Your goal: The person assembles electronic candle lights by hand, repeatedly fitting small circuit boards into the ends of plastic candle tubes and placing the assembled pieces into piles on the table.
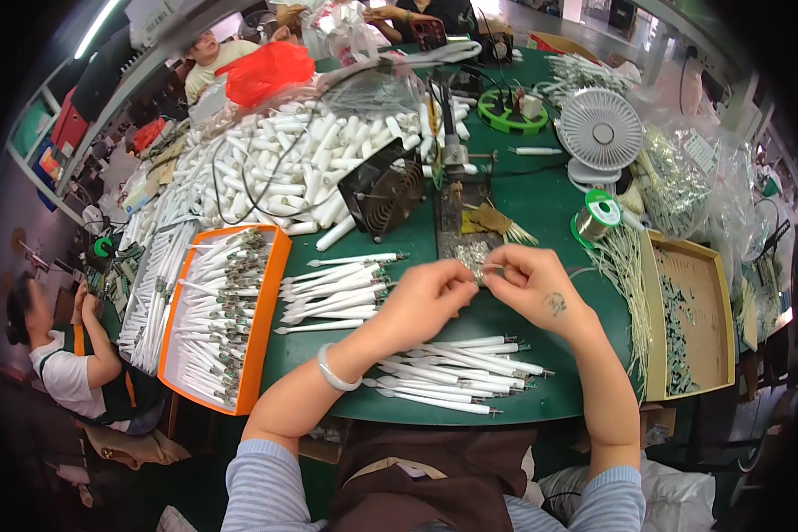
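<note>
My left hand (430, 297) and my right hand (532, 285) meet above the table's middle, fingertips pinched close together. Whatever they hold is too small to make out. Just beyond the fingertips lies a heap of small silvery bits (472, 252) on a dark metal plate (449, 222). Left of my left hand, slim white sticks with pointed tips and thin wire ends (341, 295) lie in a bunch. Below my wrists is a second bunch of such sticks (457, 377), near the table's front edge.
An orange-edged box (275, 306) of similar sticks stands left; a cardboard tray (727, 328) with small dark parts stands right. Further back are piled white tubes (301, 164), a black fan (386, 188), a solder spool (601, 208) and a white fan (601, 129). Other people sit around.
</note>
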A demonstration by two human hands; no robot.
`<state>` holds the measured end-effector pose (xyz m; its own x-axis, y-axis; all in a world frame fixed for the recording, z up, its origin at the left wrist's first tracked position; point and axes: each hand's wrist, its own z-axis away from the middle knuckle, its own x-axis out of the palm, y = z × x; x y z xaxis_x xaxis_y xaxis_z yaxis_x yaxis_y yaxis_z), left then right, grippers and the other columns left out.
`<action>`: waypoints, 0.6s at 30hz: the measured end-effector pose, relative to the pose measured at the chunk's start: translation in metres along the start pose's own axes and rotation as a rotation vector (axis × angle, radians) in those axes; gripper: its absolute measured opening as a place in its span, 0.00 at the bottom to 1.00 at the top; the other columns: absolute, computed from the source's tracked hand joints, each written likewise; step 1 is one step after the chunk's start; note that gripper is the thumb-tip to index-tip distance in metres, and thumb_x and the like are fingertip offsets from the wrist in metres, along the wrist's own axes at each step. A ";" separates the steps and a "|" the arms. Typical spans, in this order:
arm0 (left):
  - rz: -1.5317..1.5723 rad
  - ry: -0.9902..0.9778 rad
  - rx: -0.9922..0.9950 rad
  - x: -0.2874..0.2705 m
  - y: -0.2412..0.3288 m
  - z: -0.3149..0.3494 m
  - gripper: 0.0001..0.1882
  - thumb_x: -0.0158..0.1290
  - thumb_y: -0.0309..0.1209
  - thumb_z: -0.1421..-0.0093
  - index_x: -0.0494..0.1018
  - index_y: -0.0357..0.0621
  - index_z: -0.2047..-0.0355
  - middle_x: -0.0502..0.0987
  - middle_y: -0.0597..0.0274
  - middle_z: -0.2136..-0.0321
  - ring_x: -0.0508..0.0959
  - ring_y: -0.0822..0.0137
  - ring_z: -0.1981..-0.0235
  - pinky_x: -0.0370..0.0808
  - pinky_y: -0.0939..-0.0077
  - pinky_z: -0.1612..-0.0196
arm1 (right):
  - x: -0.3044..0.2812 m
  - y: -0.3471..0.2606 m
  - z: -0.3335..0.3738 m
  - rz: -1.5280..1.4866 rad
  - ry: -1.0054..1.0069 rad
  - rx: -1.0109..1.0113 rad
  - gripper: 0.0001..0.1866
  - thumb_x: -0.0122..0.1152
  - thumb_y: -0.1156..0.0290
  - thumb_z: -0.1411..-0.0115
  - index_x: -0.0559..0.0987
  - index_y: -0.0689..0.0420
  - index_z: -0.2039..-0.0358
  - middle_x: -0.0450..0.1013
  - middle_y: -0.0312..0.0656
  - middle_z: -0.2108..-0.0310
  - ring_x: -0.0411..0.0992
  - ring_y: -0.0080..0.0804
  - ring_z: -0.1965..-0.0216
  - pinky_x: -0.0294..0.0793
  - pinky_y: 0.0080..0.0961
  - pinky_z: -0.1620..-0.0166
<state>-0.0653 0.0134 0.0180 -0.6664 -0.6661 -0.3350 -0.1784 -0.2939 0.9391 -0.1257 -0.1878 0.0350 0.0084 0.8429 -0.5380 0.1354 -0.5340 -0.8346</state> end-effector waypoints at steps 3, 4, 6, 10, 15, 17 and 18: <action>0.190 0.065 -0.045 -0.009 -0.002 0.000 0.10 0.55 0.31 0.36 0.74 0.37 0.59 0.79 0.66 0.72 0.75 0.80 0.76 0.69 0.87 0.76 | 0.006 -0.003 -0.003 0.014 0.197 -0.192 0.07 0.64 0.79 0.46 0.79 0.61 0.65 0.52 0.29 0.85 0.51 0.15 0.81 0.53 0.19 0.77; 0.235 0.054 -0.094 -0.011 -0.001 0.000 0.10 0.54 0.30 0.36 0.74 0.37 0.58 0.79 0.66 0.71 0.75 0.80 0.75 0.69 0.87 0.75 | 0.008 -0.003 -0.002 0.015 0.193 -0.173 0.07 0.64 0.79 0.46 0.79 0.61 0.65 0.52 0.29 0.85 0.51 0.15 0.81 0.53 0.19 0.77; 0.334 -0.011 -0.111 -0.018 -0.005 -0.001 0.09 0.54 0.29 0.35 0.74 0.37 0.58 0.79 0.65 0.70 0.75 0.79 0.74 0.70 0.86 0.73 | 0.013 -0.004 -0.005 0.056 0.229 -0.268 0.07 0.63 0.80 0.46 0.80 0.61 0.65 0.55 0.30 0.85 0.51 0.16 0.82 0.53 0.19 0.78; 0.455 -0.039 -0.090 -0.020 -0.016 -0.002 0.09 0.53 0.29 0.35 0.74 0.37 0.58 0.79 0.64 0.69 0.75 0.79 0.72 0.71 0.85 0.71 | 0.022 -0.002 -0.005 0.062 0.258 -0.311 0.09 0.64 0.81 0.47 0.80 0.61 0.64 0.62 0.32 0.82 0.53 0.16 0.83 0.55 0.19 0.79; 0.437 -0.053 -0.062 -0.014 -0.017 -0.001 0.10 0.55 0.28 0.35 0.75 0.35 0.57 0.79 0.64 0.68 0.76 0.77 0.71 0.74 0.82 0.66 | 0.030 0.003 -0.001 0.106 0.249 -0.373 0.10 0.65 0.81 0.48 0.81 0.60 0.64 0.71 0.35 0.77 0.57 0.19 0.83 0.59 0.20 0.79; 0.428 -0.046 -0.059 -0.014 -0.017 0.000 0.09 0.55 0.28 0.36 0.76 0.35 0.58 0.78 0.65 0.69 0.76 0.78 0.71 0.75 0.83 0.67 | 0.031 0.004 -0.001 0.132 0.243 -0.399 0.10 0.65 0.80 0.49 0.81 0.59 0.64 0.73 0.37 0.75 0.59 0.20 0.83 0.61 0.20 0.78; 0.419 -0.041 -0.055 -0.014 -0.017 0.000 0.09 0.56 0.28 0.36 0.76 0.34 0.60 0.78 0.65 0.69 0.76 0.78 0.72 0.75 0.84 0.68 | 0.032 0.004 -0.001 0.146 0.247 -0.398 0.10 0.66 0.80 0.49 0.81 0.59 0.64 0.74 0.37 0.74 0.60 0.21 0.83 0.62 0.21 0.78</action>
<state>-0.0528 0.0280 0.0069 -0.7018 -0.7080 0.0793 0.1521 -0.0402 0.9875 -0.1237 -0.1634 0.0148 0.2835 0.7772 -0.5617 0.4831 -0.6218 -0.6165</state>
